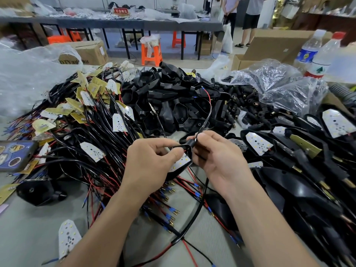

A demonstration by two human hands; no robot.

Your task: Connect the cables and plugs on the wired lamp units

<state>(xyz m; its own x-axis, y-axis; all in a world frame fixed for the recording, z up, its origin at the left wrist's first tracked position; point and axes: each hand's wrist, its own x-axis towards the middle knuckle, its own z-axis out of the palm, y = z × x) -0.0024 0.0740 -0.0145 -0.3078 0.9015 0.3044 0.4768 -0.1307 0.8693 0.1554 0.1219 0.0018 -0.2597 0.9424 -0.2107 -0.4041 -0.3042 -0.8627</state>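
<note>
Black cable, pinched in the right hand at frame centre, seems mid-threading through the lamp unit the left hand grips; next needs a steady pull.

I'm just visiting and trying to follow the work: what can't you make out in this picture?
Head view only:
Black lamp housing with white LED board: mostly covered by the left hand and right hand.
Dark phone with stickers: cut off by the left edge.
Red sign on the far table: lettering too small and blurred.
</note>
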